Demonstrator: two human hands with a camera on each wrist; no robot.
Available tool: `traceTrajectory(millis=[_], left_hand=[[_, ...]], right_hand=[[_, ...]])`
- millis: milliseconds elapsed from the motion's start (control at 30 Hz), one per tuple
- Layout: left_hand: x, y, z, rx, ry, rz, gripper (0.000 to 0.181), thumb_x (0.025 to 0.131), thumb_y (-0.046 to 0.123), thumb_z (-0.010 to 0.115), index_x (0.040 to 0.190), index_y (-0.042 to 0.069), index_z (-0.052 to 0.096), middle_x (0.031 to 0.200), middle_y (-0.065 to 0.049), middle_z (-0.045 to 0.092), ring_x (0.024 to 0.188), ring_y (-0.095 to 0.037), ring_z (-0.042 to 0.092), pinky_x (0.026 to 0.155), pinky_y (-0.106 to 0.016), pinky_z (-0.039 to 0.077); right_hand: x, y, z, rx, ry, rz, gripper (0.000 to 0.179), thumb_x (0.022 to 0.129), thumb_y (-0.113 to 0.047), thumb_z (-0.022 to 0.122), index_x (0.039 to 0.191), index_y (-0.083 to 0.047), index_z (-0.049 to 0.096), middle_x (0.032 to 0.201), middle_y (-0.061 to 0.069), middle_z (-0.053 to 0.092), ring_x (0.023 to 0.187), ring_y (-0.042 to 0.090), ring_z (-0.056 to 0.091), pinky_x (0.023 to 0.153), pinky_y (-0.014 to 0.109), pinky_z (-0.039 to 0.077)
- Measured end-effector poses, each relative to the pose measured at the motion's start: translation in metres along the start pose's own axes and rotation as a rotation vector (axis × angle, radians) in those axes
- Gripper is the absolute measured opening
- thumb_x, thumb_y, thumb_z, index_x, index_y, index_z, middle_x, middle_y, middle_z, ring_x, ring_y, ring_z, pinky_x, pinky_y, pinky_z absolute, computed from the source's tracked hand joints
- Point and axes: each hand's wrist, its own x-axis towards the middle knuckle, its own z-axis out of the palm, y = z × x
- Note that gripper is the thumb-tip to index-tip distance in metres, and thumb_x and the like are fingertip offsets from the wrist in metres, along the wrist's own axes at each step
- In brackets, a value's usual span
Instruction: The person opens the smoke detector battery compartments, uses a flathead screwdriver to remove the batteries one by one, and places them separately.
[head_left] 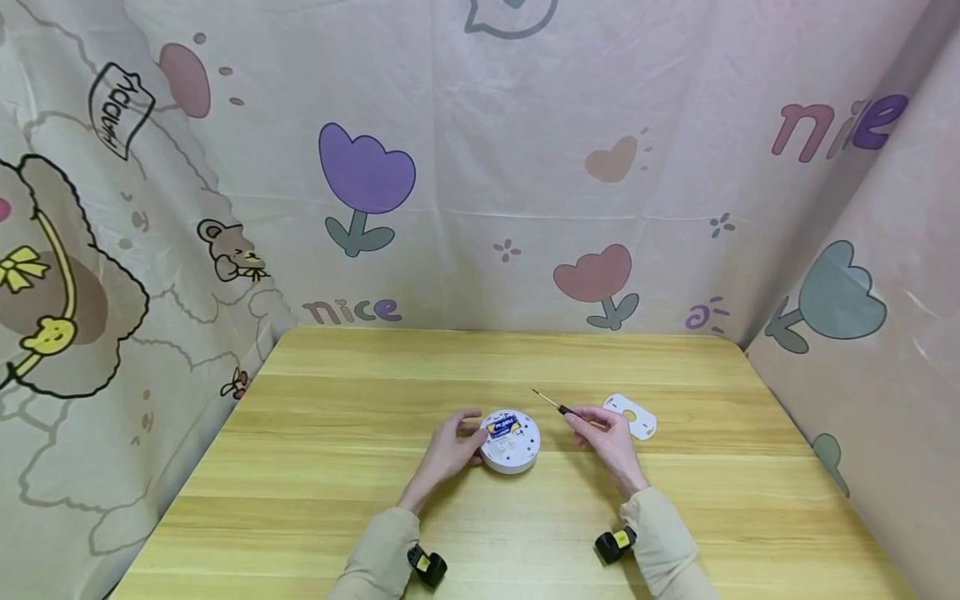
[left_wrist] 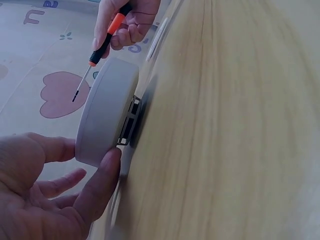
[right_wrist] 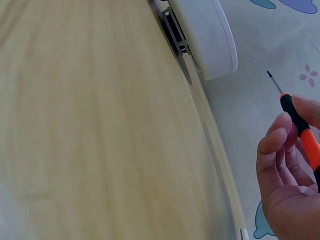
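A round white smoke detector [head_left: 512, 458] lies on the table with its back facing up. A battery with a blue and yellow label [head_left: 503, 427] shows in that back. My left hand [head_left: 448, 454] grips the detector's left edge between thumb and fingers; in the left wrist view the thumb [left_wrist: 102, 187] presses its lower side, where a dark slotted part [left_wrist: 131, 120] sticks out. To the right, my right hand [head_left: 609, 440] holds a small black and orange screwdriver [right_wrist: 294, 112]. Its thin tip points up and left, apart from the detector.
A white mounting plate [head_left: 643, 425] with a central hole lies just beyond my right hand. The wooden table [head_left: 315, 467] ends at printed curtains [head_left: 465, 275] at the back and sides. Black wrist cameras [head_left: 429, 568] hang by both sleeves.
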Motion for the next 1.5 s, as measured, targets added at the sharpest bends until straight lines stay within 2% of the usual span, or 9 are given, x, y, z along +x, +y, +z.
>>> traceTrajectory(millis=[167, 333, 467, 700, 967, 1100, 1267, 1500], left_hand=[[0.002, -0.001, -0.001, 0.032, 0.033, 0.056, 0.042, 0.085, 0.017, 0.058, 0.123, 0.003, 0.048, 0.110, -0.023, 0.059, 0.083, -0.022, 0.065, 0.064, -0.028, 0.057], [0.002, -0.001, -0.002, 0.087, 0.039, 0.080, 0.043, 0.084, 0.021, 0.059, 0.122, 0.002, 0.049, 0.109, -0.022, 0.060, 0.089, -0.025, 0.064, 0.071, -0.025, 0.056], [0.002, 0.000, -0.001, 0.064, 0.017, 0.048, 0.046, 0.084, 0.020, 0.059, 0.124, 0.003, 0.046, 0.112, -0.023, 0.058, 0.087, -0.024, 0.064, 0.067, -0.026, 0.057], [0.003, 0.002, 0.001, 0.019, 0.002, 0.005, 0.045, 0.084, 0.018, 0.059, 0.126, 0.004, 0.045, 0.112, -0.023, 0.058, 0.072, -0.016, 0.063, 0.056, -0.029, 0.057], [0.001, 0.005, 0.001, 0.039, 0.033, 0.011, 0.040, 0.085, 0.018, 0.059, 0.122, 0.005, 0.050, 0.108, -0.022, 0.060, 0.072, -0.015, 0.061, 0.053, -0.030, 0.056], [0.001, 0.005, 0.001, 0.062, 0.050, 0.004, 0.036, 0.085, 0.020, 0.059, 0.119, 0.008, 0.054, 0.106, -0.020, 0.061, 0.073, -0.015, 0.061, 0.053, -0.029, 0.056], [0.003, 0.005, 0.002, 0.080, 0.041, -0.017, 0.036, 0.084, 0.022, 0.059, 0.119, 0.011, 0.055, 0.102, -0.019, 0.060, 0.061, -0.015, 0.060, 0.051, -0.031, 0.056], [0.005, 0.005, 0.003, 0.076, 0.033, -0.018, 0.035, 0.084, 0.022, 0.060, 0.116, 0.011, 0.057, 0.095, -0.018, 0.062, 0.054, -0.013, 0.059, 0.049, -0.032, 0.056]], right_hand=[[0.000, 0.002, -0.002, 0.030, -0.045, -0.012, 0.041, 0.076, -0.022, 0.069, 0.103, 0.007, 0.060, 0.071, 0.015, 0.065, 0.051, 0.011, 0.058, 0.049, 0.029, 0.055], [0.000, 0.004, -0.005, 0.045, -0.073, -0.039, 0.039, 0.077, -0.021, 0.068, 0.104, 0.006, 0.061, 0.070, 0.021, 0.064, 0.048, 0.012, 0.058, 0.045, 0.029, 0.053], [0.000, 0.005, -0.008, 0.045, -0.105, -0.058, 0.037, 0.079, -0.020, 0.066, 0.105, 0.006, 0.061, 0.068, 0.017, 0.064, 0.048, 0.010, 0.058, 0.045, 0.028, 0.053], [-0.002, 0.000, -0.010, 0.031, -0.115, -0.064, 0.036, 0.081, -0.022, 0.064, 0.101, 0.008, 0.062, 0.064, 0.012, 0.063, 0.048, 0.010, 0.056, 0.045, 0.026, 0.052], [-0.001, -0.001, -0.016, -0.107, -0.148, -0.086, 0.035, 0.078, -0.023, 0.067, 0.101, 0.004, 0.062, 0.068, 0.025, 0.061, 0.048, 0.011, 0.056, 0.046, 0.031, 0.052], [-0.002, -0.005, -0.018, -0.128, -0.143, -0.085, 0.035, 0.077, -0.023, 0.068, 0.100, 0.002, 0.063, 0.068, 0.031, 0.058, 0.047, 0.013, 0.056, 0.045, 0.033, 0.052], [-0.004, -0.007, -0.020, -0.133, -0.165, -0.104, 0.033, 0.079, -0.022, 0.066, 0.101, 0.002, 0.062, 0.070, 0.036, 0.055, 0.047, 0.012, 0.056, 0.044, 0.034, 0.052], [-0.004, -0.006, -0.022, -0.170, -0.204, -0.123, 0.028, 0.081, -0.021, 0.064, 0.099, 0.000, 0.063, 0.069, 0.036, 0.055, 0.047, 0.011, 0.056, 0.043, 0.035, 0.051]])
